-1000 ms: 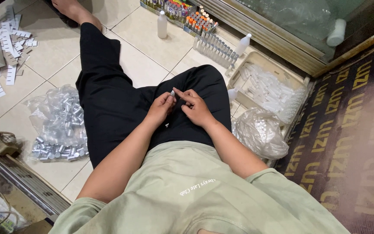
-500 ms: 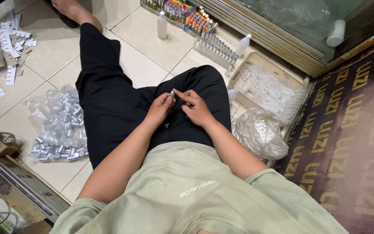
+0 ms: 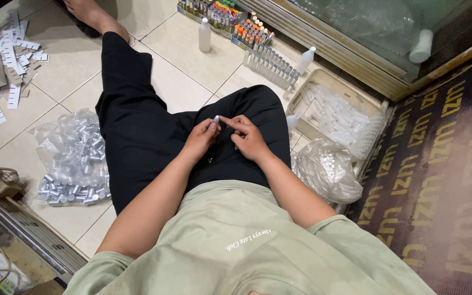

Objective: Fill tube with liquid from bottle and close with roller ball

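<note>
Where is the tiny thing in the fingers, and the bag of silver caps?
small vial [image 3: 216, 118], head view, on its pale tip above the left hand's fingers.
bag of silver caps [image 3: 72, 158], head view, middle of the clear bag.

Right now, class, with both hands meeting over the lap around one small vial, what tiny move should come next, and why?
Probably press the pieces together: the left hand pinches a small silver-topped vial upright, and the right hand has its fingertips right at the top. Bags of silver caps and white parts lie beside the legs.

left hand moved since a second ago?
No. The left hand stays over the lap, pinching a small silver cap, same spot relative to the bag of silver caps.
</note>
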